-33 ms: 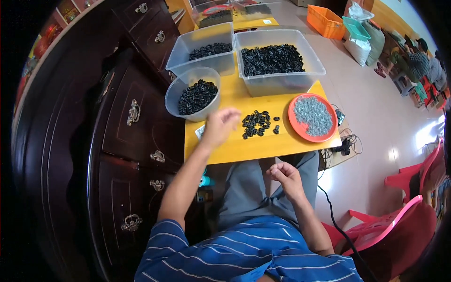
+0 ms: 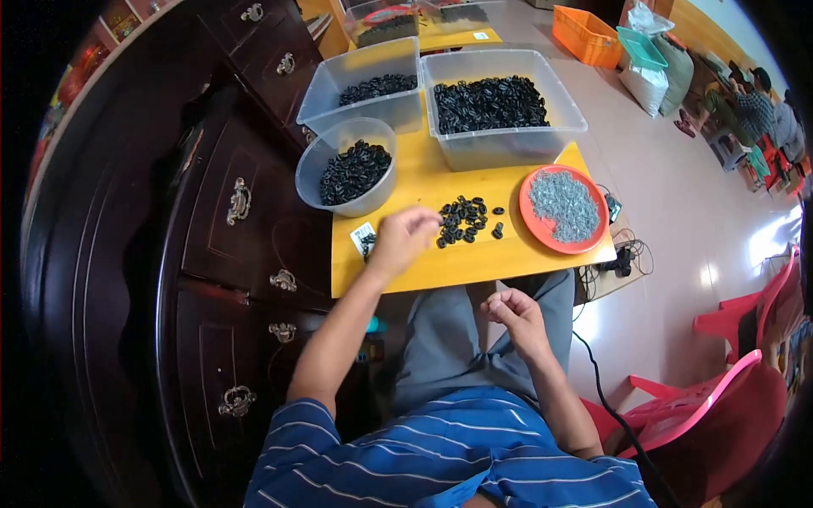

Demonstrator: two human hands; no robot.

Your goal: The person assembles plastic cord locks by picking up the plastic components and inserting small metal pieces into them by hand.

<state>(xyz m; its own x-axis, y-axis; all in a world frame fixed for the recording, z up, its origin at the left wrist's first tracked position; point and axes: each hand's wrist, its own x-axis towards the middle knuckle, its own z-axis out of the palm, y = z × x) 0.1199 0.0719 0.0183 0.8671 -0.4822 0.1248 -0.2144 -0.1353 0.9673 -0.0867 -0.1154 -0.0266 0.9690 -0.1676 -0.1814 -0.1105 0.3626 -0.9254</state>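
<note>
Black oval pieces (image 2: pixel 463 222) lie loosely clustered on the yellow table (image 2: pixel 508 262), the left hand (image 2: pixel 405 241) at their left edge, thumb and fingers curled close; whether it grips one, I cannot tell. A careless sweep could scatter them off the near edge. The right hand (image 2: pixel 515 313), fingertips together, could drop anything hidden there. Bumping the red plate (image 2: pixel 569 247) could spill its metal parts (image 2: pixel 563 203).

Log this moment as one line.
left hand: beside loose black pieces on yellow table | right hand: above lap, contents unclear | red plate: holds small silvery pieces
</note>
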